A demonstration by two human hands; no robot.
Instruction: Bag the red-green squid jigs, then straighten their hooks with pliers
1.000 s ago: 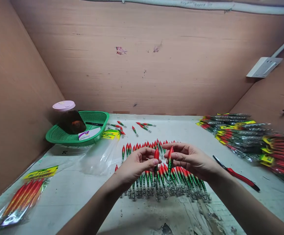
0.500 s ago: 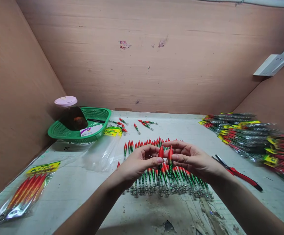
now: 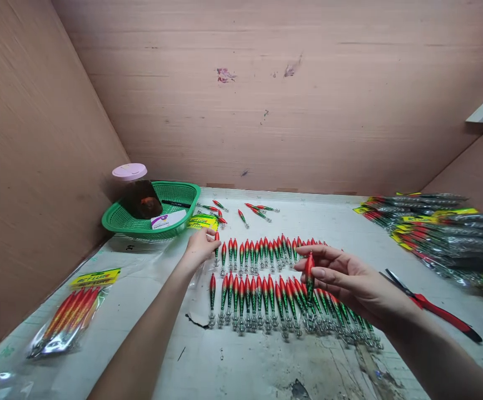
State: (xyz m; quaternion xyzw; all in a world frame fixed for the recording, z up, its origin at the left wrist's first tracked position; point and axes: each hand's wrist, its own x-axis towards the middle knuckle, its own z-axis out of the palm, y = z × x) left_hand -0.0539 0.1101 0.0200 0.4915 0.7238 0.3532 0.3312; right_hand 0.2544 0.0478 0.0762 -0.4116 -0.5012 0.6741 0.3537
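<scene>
At the left end of the back row, my left hand (image 3: 202, 245) pinches a red-and-green fishing lure (image 3: 217, 248), its hooks hanging downward. My right hand (image 3: 343, 278) holds another red-and-green lure (image 3: 309, 275) upright between thumb and fingers, above the front row. Both rows consist of many similar lures, red tips pointing away and clear crown hooks toward me: the back row (image 3: 253, 253) and the front row (image 3: 247, 300). The right part of the rows is partly hidden by my right hand. Beside my left hand lie clear bags with yellow headers (image 3: 203, 222).
A green basket (image 3: 111, 222) holds a lidded jar (image 3: 141, 197), a card and a pen. Several loose lures (image 3: 243, 218) lie at the back. Red-handled pliers (image 3: 445, 316) and stacked packed lures (image 3: 437, 239) are on the right. A filled bag (image 3: 74, 311) lies left.
My hands have moved apart. The left went leftward with one lure to the back row's end; the right holds its lure slightly further right. The view has shifted a little.
</scene>
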